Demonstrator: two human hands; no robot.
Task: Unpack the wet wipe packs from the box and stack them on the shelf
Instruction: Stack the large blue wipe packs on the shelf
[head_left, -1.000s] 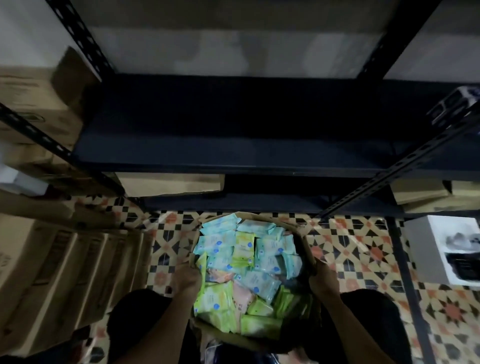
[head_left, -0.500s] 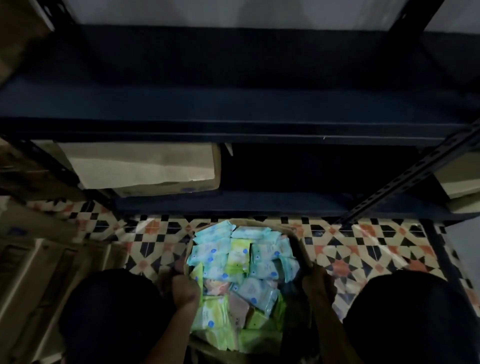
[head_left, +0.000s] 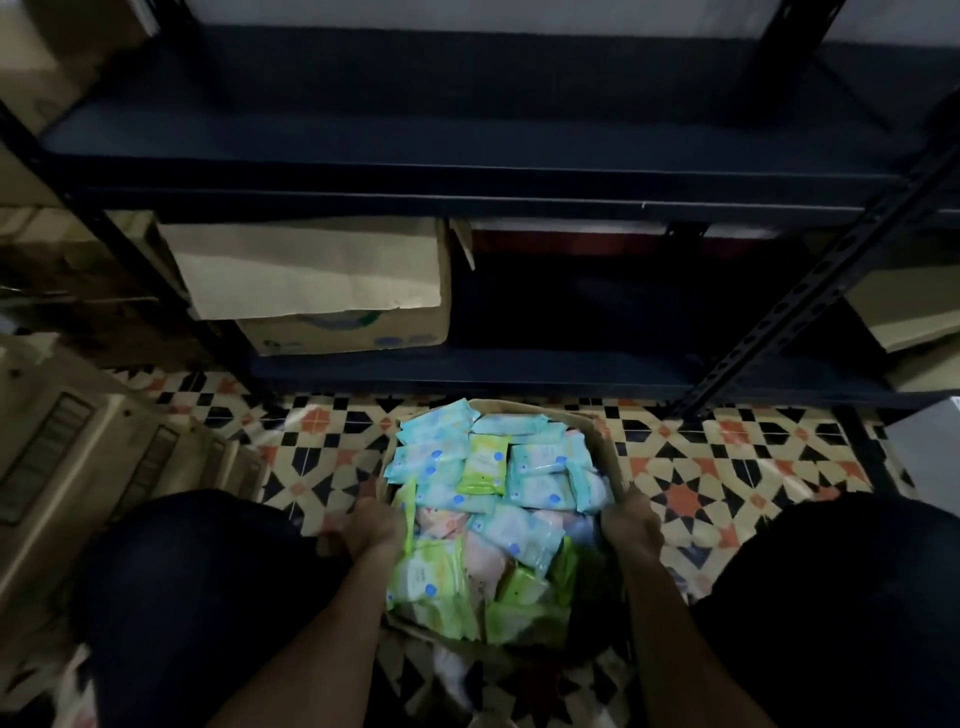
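An open cardboard box (head_left: 597, 431) sits on the patterned floor between my knees, filled with several wet wipe packs (head_left: 488, 499) in blue, green and pink wrappers. My left hand (head_left: 376, 527) grips the box's left rim, fingers curled over the edge. My right hand (head_left: 631, 525) grips the right rim the same way. A dark metal shelf unit stands just beyond the box: its upper shelf board (head_left: 467, 135) is bare, and its lower shelf board (head_left: 545, 371) is bare on the right half.
A cardboard box with an open flap (head_left: 317, 291) fills the left of the lower shelf. More cartons (head_left: 78, 467) stand at my left, others (head_left: 904, 322) on the shelf at right. A slanted perforated brace (head_left: 810, 301) crosses the right side. My dark-clad knees flank the box.
The view has dropped lower and closer to the floor, so the shelf looms higher. Both hands keep their hold on the box rims and the box stays between my knees.
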